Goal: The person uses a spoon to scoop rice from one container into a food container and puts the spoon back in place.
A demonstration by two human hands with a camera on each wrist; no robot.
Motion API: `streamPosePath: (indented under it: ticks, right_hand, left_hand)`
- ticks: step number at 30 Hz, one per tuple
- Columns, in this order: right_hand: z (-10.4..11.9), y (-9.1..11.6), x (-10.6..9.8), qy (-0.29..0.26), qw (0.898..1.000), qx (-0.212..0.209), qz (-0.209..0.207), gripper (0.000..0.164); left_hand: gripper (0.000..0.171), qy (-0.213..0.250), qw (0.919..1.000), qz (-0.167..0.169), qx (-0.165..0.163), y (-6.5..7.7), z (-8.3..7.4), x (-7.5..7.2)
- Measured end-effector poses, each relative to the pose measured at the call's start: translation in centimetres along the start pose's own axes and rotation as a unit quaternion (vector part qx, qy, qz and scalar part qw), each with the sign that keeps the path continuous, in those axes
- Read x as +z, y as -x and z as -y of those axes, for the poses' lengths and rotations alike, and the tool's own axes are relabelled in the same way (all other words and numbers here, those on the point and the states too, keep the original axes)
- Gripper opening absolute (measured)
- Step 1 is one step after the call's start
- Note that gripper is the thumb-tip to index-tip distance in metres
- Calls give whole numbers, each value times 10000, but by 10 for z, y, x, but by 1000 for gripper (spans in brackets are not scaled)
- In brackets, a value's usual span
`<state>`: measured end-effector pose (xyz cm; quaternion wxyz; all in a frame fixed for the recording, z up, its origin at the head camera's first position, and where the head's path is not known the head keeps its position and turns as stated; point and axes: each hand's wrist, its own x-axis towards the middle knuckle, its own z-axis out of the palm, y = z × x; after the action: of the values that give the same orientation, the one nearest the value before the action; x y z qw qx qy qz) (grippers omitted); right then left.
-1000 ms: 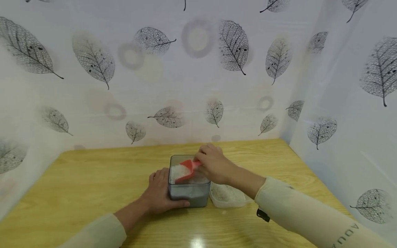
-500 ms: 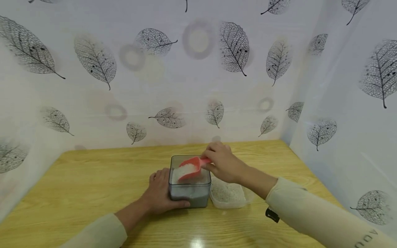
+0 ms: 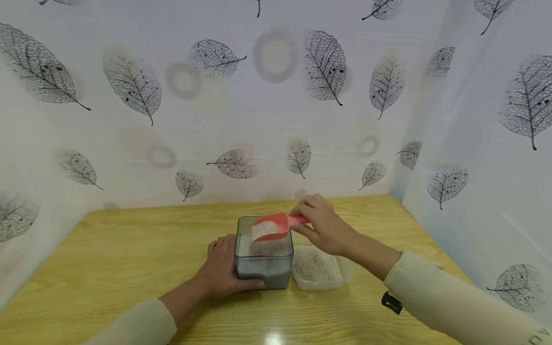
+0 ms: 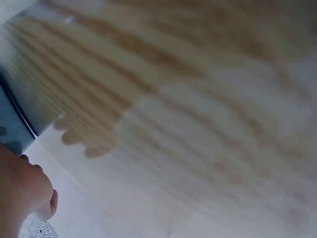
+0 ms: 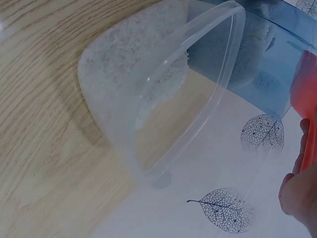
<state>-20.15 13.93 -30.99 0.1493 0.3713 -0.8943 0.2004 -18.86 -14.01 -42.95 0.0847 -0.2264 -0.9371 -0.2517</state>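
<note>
A grey see-through square bin (image 3: 264, 272) with white rice in it stands on the wooden table. My left hand (image 3: 222, 269) holds it from the left, thumb along the front wall. Over the bin's opening my right hand (image 3: 324, 226) grips a red scoop (image 3: 282, 221) by its handle. A heap of rice (image 3: 265, 230) fills the scoop's bowl, which faces left. Right beside the bin sits a clear plastic tub (image 3: 316, 285), also with rice inside. In the right wrist view the scoop (image 5: 303, 91) shows only at the right edge, near the blue-looking bin (image 5: 277, 59).
The wood-grain table (image 3: 142, 254) reaches back to a white curtain (image 3: 241, 115) printed with dark leaves. A second stretch of curtain (image 3: 478, 143) bounds the right side. The tub's raised clear rim (image 5: 237, 34) is close below the right wrist.
The right hand has lifted the loaded scoop out of the rice and drawn it up and to the right. My left hand and the bin have stayed put.
</note>
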Motion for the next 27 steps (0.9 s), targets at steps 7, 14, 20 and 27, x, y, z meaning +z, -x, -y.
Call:
streamPosePath:
  ticks: [7,14,20,27]
  right_hand:
    - [-14,10,-17,-17,9988,-164,-457,15]
    - [-30,28,-33,201,9971,-266,-684,15]
    - [-42,47,-37,342,9954,-287,-846,14]
    - [-54,68,-30,353,9948,-126,-943,17]
  left_hand:
    - [111,36,10000,20,-20,0,0,-1]
    - [110,-34,10000,-36,36,0,0,-1]
    - [109,-21,9999,-95,82,1,0,-1]
    - [108,7,9999,-103,94,1,-1,-2]
